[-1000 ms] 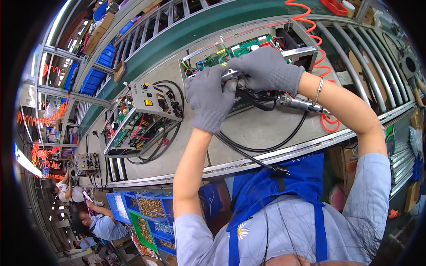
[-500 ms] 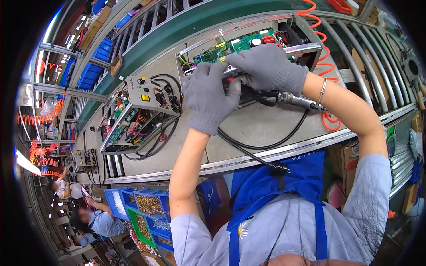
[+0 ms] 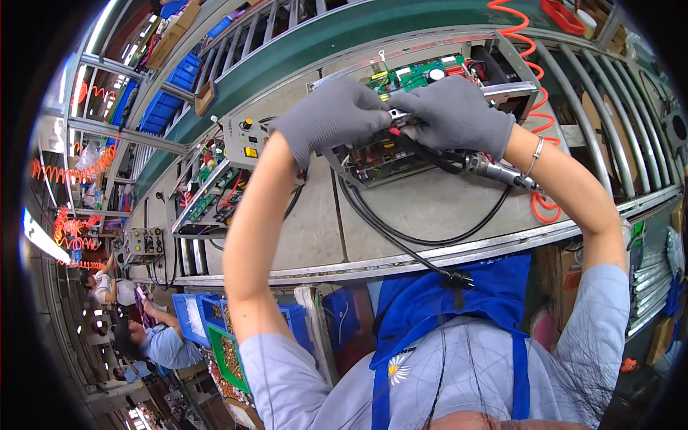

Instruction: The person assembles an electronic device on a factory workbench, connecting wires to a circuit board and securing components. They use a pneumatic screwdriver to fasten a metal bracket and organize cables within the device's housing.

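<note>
Over open chassis (image 3: 430,115): L hand (image 3: 330,118), R hand (image 3: 459,115) fingers pinched on small connector (image 3: 393,115); risk: slip, bent pins on green PCB (image 3: 416,72).

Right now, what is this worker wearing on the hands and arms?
Both hands wear plain grey knit gloves that end at the wrist: left hand, right hand. The forearms are bare. A thin silver bracelet circles the right wrist. Light blue short sleeves cover the upper arms, under a blue apron with straps and a small daisy emblem.
</note>
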The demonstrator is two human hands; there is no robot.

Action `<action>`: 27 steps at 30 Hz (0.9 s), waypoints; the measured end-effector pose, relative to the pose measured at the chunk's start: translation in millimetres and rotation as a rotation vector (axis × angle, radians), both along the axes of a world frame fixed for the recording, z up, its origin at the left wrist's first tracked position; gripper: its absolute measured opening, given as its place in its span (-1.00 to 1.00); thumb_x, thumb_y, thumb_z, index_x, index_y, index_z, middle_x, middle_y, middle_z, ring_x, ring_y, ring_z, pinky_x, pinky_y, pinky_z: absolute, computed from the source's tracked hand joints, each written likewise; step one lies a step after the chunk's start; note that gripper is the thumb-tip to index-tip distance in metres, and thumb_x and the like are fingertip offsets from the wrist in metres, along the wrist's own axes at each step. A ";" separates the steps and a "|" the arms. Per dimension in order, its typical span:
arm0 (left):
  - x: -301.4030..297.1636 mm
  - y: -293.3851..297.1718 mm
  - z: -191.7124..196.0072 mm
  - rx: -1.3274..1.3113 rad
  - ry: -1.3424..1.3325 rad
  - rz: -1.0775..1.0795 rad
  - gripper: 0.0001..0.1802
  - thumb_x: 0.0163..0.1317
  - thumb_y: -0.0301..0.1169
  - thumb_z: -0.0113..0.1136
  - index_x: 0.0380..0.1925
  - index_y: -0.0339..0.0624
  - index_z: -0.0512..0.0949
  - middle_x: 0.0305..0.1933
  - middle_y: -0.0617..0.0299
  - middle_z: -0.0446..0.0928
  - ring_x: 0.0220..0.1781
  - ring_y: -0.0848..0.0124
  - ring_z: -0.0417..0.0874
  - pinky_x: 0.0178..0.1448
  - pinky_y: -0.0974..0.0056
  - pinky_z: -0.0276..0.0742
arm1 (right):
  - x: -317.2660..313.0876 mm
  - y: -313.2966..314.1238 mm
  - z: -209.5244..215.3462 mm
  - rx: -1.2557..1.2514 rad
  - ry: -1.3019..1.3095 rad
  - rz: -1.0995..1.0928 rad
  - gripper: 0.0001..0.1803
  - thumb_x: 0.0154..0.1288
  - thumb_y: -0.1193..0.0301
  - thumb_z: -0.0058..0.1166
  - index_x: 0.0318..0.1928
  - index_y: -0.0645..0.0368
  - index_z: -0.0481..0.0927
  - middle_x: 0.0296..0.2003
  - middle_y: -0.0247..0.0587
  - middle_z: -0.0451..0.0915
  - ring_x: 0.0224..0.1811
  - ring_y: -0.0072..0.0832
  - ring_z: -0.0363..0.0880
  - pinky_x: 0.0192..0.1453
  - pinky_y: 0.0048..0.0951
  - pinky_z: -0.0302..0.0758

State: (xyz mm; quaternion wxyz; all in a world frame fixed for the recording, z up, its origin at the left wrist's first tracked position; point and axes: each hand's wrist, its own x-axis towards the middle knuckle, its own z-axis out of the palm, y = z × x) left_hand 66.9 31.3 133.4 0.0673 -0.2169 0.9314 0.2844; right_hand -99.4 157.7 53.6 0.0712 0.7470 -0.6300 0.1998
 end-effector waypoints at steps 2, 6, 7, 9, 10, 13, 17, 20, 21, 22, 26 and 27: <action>-4.0 -12.2 7.7 0.024 -0.006 -0.081 -0.59 0.13 -0.13 0.28 -0.41 -0.35 0.67 -0.63 0.13 0.51 -0.53 0.41 0.49 -0.31 0.22 0.46 | 1.1 3.8 2.4 -0.022 0.005 -0.014 -0.72 0.20 0.08 0.22 -0.15 -0.12 0.58 -0.57 -0.26 0.60 -0.49 -0.19 0.67 -0.45 -0.11 0.55; -15.9 -17.6 23.2 0.169 -0.253 -0.041 -0.57 0.12 -0.09 0.29 -0.61 -0.29 0.62 -0.67 0.25 0.46 -0.58 0.47 0.46 -0.41 0.30 0.46 | 3.0 3.7 2.2 -0.002 0.035 -0.032 -0.73 0.21 0.09 0.21 -0.16 -0.12 0.57 -0.56 -0.30 0.58 -0.49 -0.22 0.66 -0.46 -0.13 0.53; -15.3 -12.6 27.6 0.035 -0.259 -0.015 -0.59 0.16 -0.11 0.26 -0.60 -0.26 0.62 -0.65 0.23 0.52 -0.58 0.50 0.52 -0.42 0.36 0.49 | 4.0 3.1 1.8 -0.014 0.015 -0.015 -0.73 0.22 0.09 0.20 -0.15 -0.13 0.57 -0.55 -0.31 0.59 -0.48 -0.23 0.66 -0.46 -0.13 0.53; -15.7 -4.7 47.6 -0.065 -0.156 0.128 -0.70 0.23 -0.21 0.26 -0.33 -0.27 0.68 -0.55 0.26 0.60 -0.52 0.55 0.59 -0.42 0.43 0.51 | 1.5 2.9 1.1 -0.035 0.000 0.001 -0.73 0.23 0.10 0.19 -0.12 -0.13 0.57 -0.52 -0.32 0.60 -0.46 -0.23 0.67 -0.45 -0.13 0.54; -15.5 -1.1 58.2 -0.114 -0.105 0.198 -0.71 0.26 -0.27 0.26 -0.19 -0.28 0.71 -0.50 0.27 0.63 -0.48 0.57 0.63 -0.42 0.47 0.52 | -0.3 1.6 -1.1 -0.039 0.005 0.006 -0.73 0.23 0.10 0.18 -0.11 -0.13 0.57 -0.51 -0.32 0.60 -0.45 -0.24 0.67 -0.45 -0.13 0.54; 4.2 3.8 93.6 -0.211 0.380 0.122 -0.73 0.27 -0.31 0.24 -0.12 -0.21 0.70 -0.37 0.23 0.69 -0.31 0.52 0.72 -0.22 0.42 0.62 | -2.4 6.9 -2.1 0.007 0.026 -0.024 -0.70 0.25 0.11 0.17 -0.07 -0.12 0.56 -0.46 -0.32 0.62 -0.41 -0.25 0.68 -0.41 -0.13 0.55; 28.2 15.0 39.4 -0.597 0.601 -0.101 -0.61 0.14 -0.15 0.41 -0.09 -0.10 0.70 -0.13 0.20 0.71 -0.11 0.35 0.73 -0.01 0.28 0.60 | -6.5 6.8 11.1 0.103 0.027 0.009 -0.52 0.16 0.20 0.25 0.10 -0.05 0.49 -0.33 -0.25 0.65 -0.30 -0.20 0.67 -0.27 -0.16 0.57; 36.8 23.6 -26.0 -0.563 0.458 -0.044 -0.47 0.04 -0.13 0.43 0.04 -0.03 0.62 -0.06 0.07 0.62 -0.06 0.12 0.63 0.00 0.11 0.54 | -13.6 11.9 13.0 0.111 -0.048 0.027 -0.55 0.18 0.18 0.24 0.06 0.02 0.53 -0.31 -0.15 0.64 -0.28 -0.12 0.66 -0.22 -0.12 0.56; 35.2 28.9 -41.0 -0.629 0.478 -0.032 -0.39 0.00 -0.12 0.44 0.09 -0.02 0.59 -0.05 0.08 0.59 -0.02 0.10 0.60 0.03 0.09 0.50 | -14.7 10.9 13.6 0.151 -0.018 0.007 -0.56 0.18 0.17 0.23 0.05 0.02 0.55 -0.29 -0.14 0.65 -0.28 -0.12 0.66 -0.22 -0.13 0.56; 32.5 35.0 -53.6 -0.695 0.498 -0.021 -0.32 -0.04 -0.10 0.45 0.14 -0.01 0.55 -0.04 0.08 0.57 0.02 0.08 0.57 0.06 0.06 0.47 | -14.5 10.7 14.5 0.192 0.011 -0.014 -0.56 0.19 0.15 0.23 0.04 0.02 0.56 -0.27 -0.12 0.65 -0.28 -0.12 0.66 -0.22 -0.13 0.55; 23.4 45.5 -86.6 -0.926 0.581 0.003 -0.18 -0.11 -0.04 0.46 0.22 -0.07 0.49 0.03 0.13 0.55 0.10 0.15 0.54 0.12 0.07 0.41 | -22.3 9.0 26.7 0.271 -0.136 0.049 -0.58 0.28 -0.02 0.15 -0.16 0.08 0.65 -0.47 -0.04 0.61 -0.38 -0.09 0.64 -0.30 -0.12 0.51; 21.1 43.0 -92.9 -0.987 0.626 0.024 -0.15 -0.12 -0.02 0.46 0.22 -0.09 0.48 0.04 0.14 0.55 0.11 0.17 0.54 0.13 0.07 0.40 | -24.8 7.2 24.4 0.233 -0.255 0.093 -0.55 0.28 -0.06 0.17 -0.24 0.09 0.65 -0.56 -0.02 0.55 -0.42 -0.07 0.63 -0.34 -0.10 0.49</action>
